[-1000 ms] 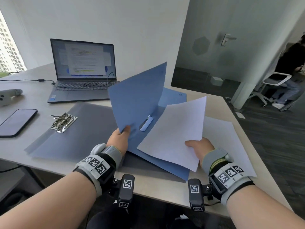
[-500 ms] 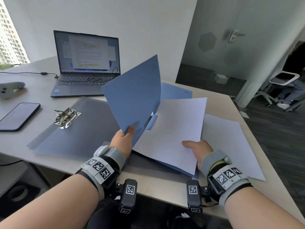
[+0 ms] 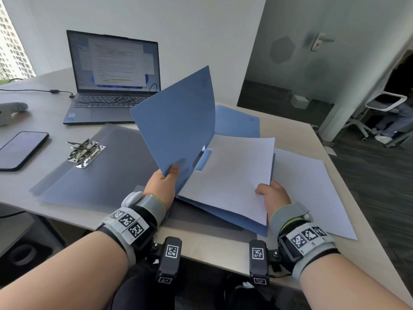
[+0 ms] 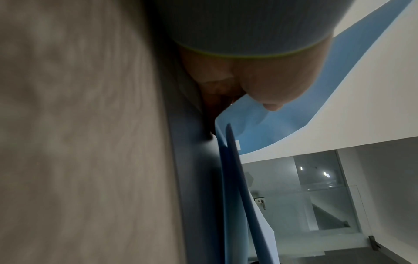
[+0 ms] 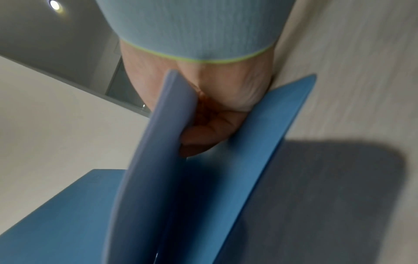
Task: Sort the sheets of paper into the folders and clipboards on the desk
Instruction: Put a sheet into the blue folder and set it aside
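Left hand [image 3: 164, 186] pinches the blue card folder's [image 3: 240, 222] raised cover. Right hand [image 3: 271, 198] grips the white paper sheet [image 3: 230, 175], its far edge pointing towards the spine.

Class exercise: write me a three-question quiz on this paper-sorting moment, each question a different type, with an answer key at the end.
1. True or false: the left hand holds the blue folder's cover raised.
2. Multiple choice: the white sheet pinched by the right hand is A) on the laptop, B) over the open blue folder, C) under the clipboard's metal clip.
3. Fill in: another loose sheet lies on the desk to the ____ of the folder.

Key: 1 true; 2 B; 3 right.
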{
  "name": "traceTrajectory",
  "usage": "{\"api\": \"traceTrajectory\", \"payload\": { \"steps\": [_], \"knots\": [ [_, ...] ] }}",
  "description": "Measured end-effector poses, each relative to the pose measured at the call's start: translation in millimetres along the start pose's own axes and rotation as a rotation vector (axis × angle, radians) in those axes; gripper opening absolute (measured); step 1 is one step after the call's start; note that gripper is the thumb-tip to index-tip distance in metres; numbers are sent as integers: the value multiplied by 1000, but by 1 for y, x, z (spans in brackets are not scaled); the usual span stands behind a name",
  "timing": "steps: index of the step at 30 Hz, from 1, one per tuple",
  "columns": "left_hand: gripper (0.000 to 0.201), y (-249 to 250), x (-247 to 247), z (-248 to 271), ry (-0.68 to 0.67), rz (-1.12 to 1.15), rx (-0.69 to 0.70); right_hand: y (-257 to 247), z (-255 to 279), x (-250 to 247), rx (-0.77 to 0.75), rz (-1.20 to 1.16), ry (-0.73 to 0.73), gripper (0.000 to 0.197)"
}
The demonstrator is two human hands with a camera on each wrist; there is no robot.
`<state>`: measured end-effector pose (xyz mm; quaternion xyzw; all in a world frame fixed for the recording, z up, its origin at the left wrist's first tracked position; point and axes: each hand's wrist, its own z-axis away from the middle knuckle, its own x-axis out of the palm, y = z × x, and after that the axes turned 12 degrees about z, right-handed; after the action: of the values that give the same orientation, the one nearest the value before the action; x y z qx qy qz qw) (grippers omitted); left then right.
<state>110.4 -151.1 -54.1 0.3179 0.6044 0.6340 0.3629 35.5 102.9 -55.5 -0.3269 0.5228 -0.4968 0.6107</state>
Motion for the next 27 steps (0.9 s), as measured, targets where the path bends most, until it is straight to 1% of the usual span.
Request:
{"api": "traceTrajectory", "payload": {
  "steps": [2,6,15,20,27],
  "knots": [
    [26,0,1,0,5,9,6,3,-2,0,-17,7,1,17],
    [30,-1,1,1,-3,-15,13,6,-3,0,-16,13,5,16],
    [29,-3,1,0,4,-11,6,11,-7,2,-23,68,26,18],
    [25,-3,2,1,5,5,16,12,-8,3,-19,66,36,24],
    [25,-1,3,3,-4,4,21,10,-6,4,-26,57,26,21]
  ]
}}
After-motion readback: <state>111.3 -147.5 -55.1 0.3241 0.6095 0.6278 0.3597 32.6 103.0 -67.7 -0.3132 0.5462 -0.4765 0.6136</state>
